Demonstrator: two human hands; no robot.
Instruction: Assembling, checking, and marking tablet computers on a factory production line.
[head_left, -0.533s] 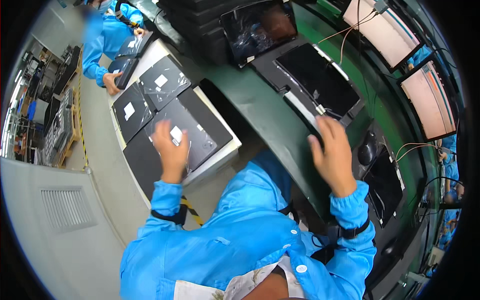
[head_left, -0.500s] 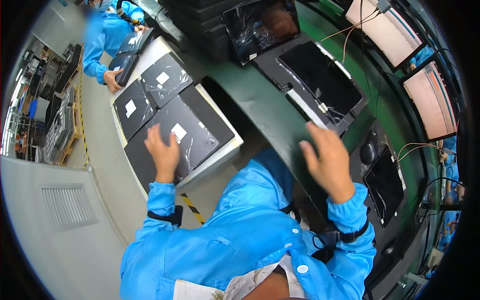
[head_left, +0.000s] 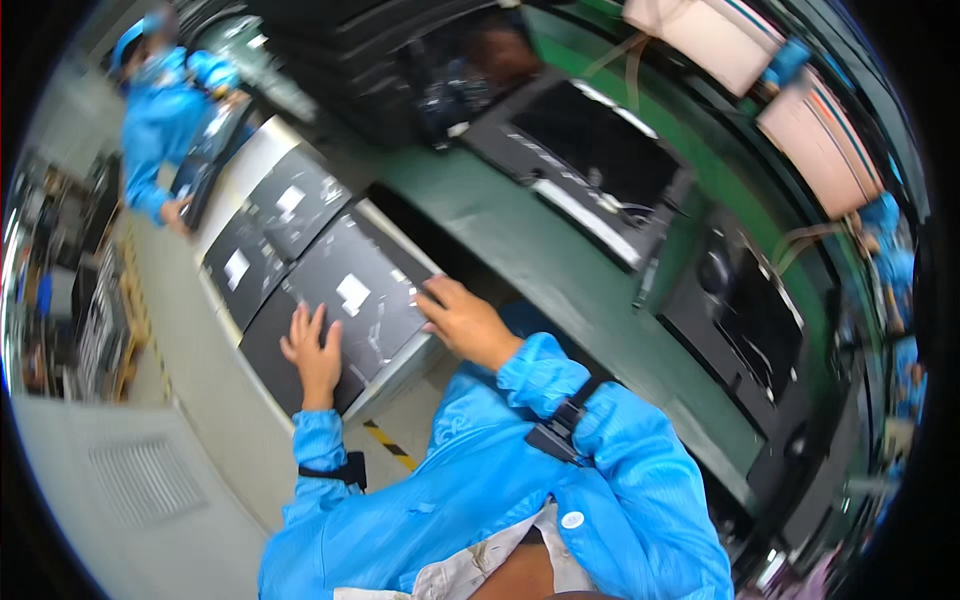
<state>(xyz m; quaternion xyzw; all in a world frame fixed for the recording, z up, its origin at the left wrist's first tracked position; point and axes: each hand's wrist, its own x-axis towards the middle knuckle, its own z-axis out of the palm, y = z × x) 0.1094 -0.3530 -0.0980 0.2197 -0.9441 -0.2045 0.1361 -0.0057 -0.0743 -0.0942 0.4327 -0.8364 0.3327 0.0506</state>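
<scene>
On the white table (head_left: 265, 135) to the left lies a dark tablet (head_left: 375, 285) wrapped in clear film, with a white label on it. My left hand (head_left: 317, 360) is over its near-left part, fingers spread, holding nothing; whether the fingertips touch is hard to tell. At the tablet's right corner is my right hand (head_left: 465, 322), its fingers stretched out and slightly apart at the edge, apparently touching it. Two more film-covered dark tablets with white labels, a left one (head_left: 235, 290) and a far one (head_left: 300, 190), lie beside it.
A green workbench (head_left: 480, 210) on the right carries a device with a black screen (head_left: 600, 145), another dark screen (head_left: 755, 330) and a black mouse (head_left: 714, 268). Monitors (head_left: 825, 145) stand behind. A co-worker in blue (head_left: 160, 130) holds dark devices at the table's far end.
My right hand has moved left from above the green bench to the tablet's right corner. My left hand has shifted slightly down. The view has turned, and the co-worker's devices are more raised.
</scene>
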